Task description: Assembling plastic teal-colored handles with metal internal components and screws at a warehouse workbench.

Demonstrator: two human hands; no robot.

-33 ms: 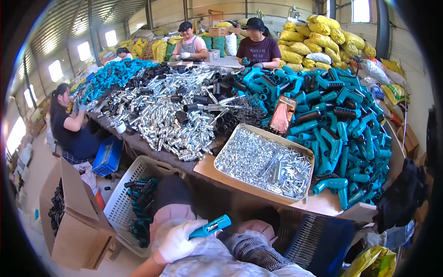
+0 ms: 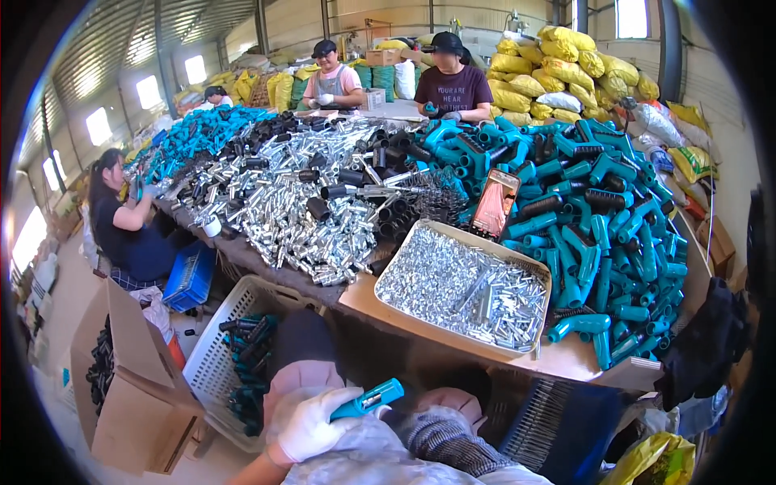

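My left hand (image 2: 305,426), in a white glove, grips a teal plastic handle (image 2: 365,401) with a metal piece at its tip, low in the view over my lap. My right hand (image 2: 443,441), in a grey knitted glove, lies just right of the handle with its fingers curled; whether it holds anything is hidden. Right in front of me on the table stands a shallow cardboard tray (image 2: 449,335) filled with small silver metal parts. To the right of it lies a big heap of teal handles (image 2: 602,230).
Silver tubes and black sleeves (image 2: 307,210) cover the table's middle. A phone (image 2: 495,202) leans on the teal heap. A white basket (image 2: 212,360) of handles and an open cardboard box (image 2: 133,412) stand at my left. Three people work around the table; yellow sacks (image 2: 566,73) are stacked behind.
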